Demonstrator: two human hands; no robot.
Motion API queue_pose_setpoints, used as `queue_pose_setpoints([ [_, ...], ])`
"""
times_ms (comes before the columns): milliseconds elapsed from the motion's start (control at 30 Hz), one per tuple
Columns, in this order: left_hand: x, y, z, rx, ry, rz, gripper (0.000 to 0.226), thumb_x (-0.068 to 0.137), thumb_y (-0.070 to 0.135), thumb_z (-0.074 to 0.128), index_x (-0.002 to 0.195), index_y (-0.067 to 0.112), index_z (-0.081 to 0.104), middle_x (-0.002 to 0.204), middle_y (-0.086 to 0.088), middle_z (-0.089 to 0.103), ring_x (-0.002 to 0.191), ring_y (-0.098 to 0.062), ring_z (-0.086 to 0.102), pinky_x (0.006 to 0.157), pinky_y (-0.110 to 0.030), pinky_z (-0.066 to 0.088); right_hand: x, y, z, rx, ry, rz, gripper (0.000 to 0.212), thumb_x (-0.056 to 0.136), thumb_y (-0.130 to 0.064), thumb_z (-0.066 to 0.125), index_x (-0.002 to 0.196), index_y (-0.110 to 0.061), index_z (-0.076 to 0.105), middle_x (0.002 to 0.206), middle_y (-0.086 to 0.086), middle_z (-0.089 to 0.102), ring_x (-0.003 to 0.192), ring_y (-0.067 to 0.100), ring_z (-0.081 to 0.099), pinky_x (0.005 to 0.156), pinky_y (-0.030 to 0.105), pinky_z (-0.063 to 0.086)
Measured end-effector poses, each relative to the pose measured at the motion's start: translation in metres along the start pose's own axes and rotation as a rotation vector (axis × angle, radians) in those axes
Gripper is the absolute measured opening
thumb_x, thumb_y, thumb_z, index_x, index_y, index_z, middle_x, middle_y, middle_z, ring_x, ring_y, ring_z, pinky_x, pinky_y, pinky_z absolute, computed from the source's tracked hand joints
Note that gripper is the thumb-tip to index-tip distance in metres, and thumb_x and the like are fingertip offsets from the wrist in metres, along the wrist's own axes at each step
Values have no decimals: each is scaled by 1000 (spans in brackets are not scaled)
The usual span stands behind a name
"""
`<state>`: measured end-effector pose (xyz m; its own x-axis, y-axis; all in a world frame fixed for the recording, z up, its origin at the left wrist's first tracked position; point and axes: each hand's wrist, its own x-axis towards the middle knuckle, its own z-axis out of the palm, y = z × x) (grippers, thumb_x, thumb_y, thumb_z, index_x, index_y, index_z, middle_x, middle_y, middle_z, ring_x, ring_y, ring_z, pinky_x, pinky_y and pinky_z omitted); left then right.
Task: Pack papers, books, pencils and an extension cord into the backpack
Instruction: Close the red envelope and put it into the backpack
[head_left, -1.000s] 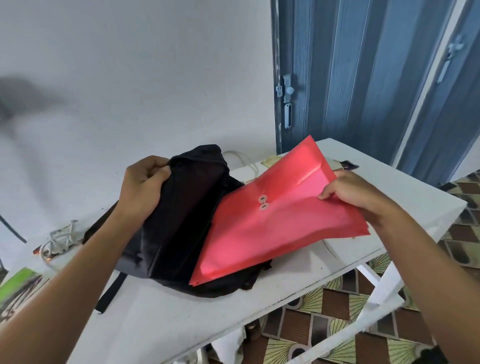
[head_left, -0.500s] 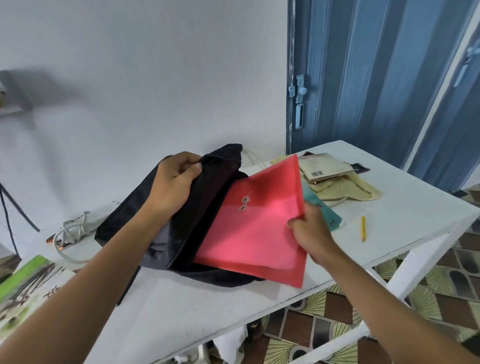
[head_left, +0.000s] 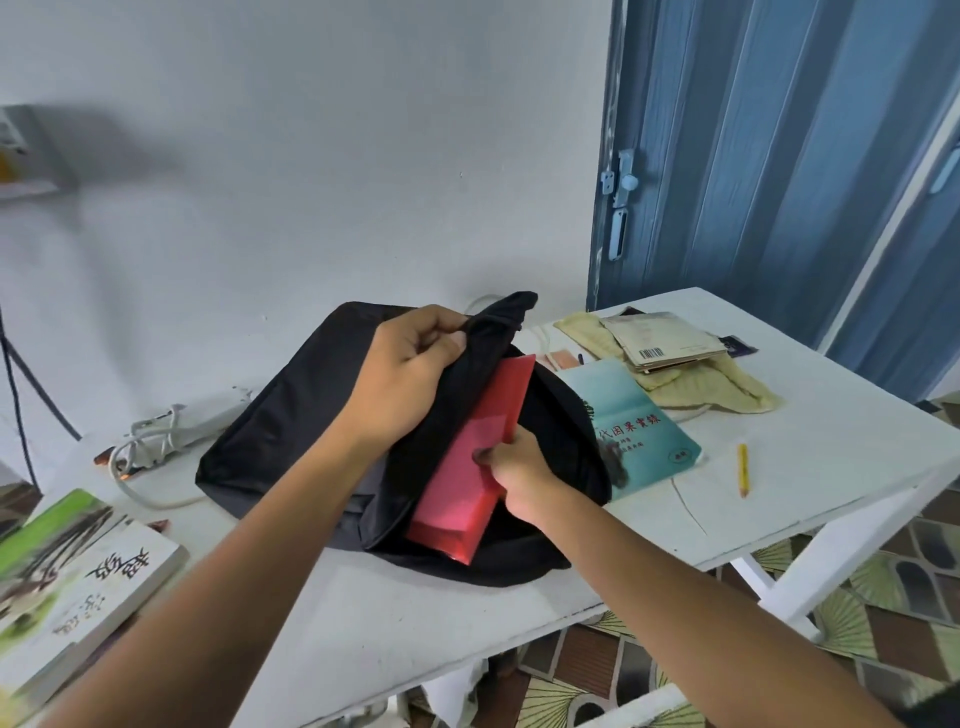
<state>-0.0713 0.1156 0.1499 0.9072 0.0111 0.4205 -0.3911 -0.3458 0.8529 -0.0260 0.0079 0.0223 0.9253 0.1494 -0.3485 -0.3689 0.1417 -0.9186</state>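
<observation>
Right of centre the teal book (head_left: 631, 423) reads "代因果實錄" in red, a barcode shows on the tan booklet (head_left: 660, 338) above it, and large brush characters on the lower-left book (head_left: 88, 597) stay illegible.

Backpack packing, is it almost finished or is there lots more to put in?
Lots more. Nothing looks fully packed yet. The left hand holds the backpack open while the right hand pushes the red folder partway in. Still out on the table: the teal book, the yellow pencil, the extension cord and more books.
</observation>
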Motion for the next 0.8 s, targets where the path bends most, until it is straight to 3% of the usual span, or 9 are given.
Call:
queue_pose_setpoints([
  [133,-6,0,2,-12,-36,5,21,94,-2,52,89,11,67,57,15,63,56,2,56,58,-12,43,12,5,12,0,-24,77,31,90,15,44,90,-11,59,84,6,62,79,22,60,67,33,51],
  [233,-7,-5,1,-48,-34,-13,18,94,0,52,91,8,68,57,12,62,56,-2,55,57,-14,44,19,11,13,-5,-34,113,28,89,15,45,91,-10,58,87,8,62,92,29,60,82,41,51],
  [367,-8,-13,4,-73,-51,-49,16,95,0,52,92,5,68,57,10,61,57,-7,56,59,-18,45,27,21,9,-29,-23,121,27,88,12,47,93,-10,61,99,15,66,102,36,63,91,47,52],
  [500,-7,-24,10,-107,-75,-98,15,94,1,54,92,4,68,62,-1,63,64,-19,58,65,-30,46,32,30,4,12,-46,119,26,88,10,50,105,-6,63,107,19,67,100,36,65,92,50,53],
  [633,-11,-43,15,-184,-80,-179,14,94,2,54,94,2,68,74,-17,68,70,-26,64,71,-36,51,32,32,-1,44,-97,72,28,88,10,48,109,-2,63,103,20,68,94,34,66,84,43,56],
  [700,-15,-54,19,-251,-62,-247,14,94,1,53,93,0,66,75,-17,69,68,-24,66,68,-33,53,33,33,-4,61,-111,56,26,89,9,47,105,-2,64,97,18,69,91,33,66,81,41,57],
  [800,-24,-71,26,-395,-33,-370,16,94,-3,49,93,-3,64,73,-14,70,66,-19,68,61,-25,53,37,37,-6,109,-146,33,21,92,-1,53,109,-3,66,103,20,70,99,37,66,87,43,56],
])
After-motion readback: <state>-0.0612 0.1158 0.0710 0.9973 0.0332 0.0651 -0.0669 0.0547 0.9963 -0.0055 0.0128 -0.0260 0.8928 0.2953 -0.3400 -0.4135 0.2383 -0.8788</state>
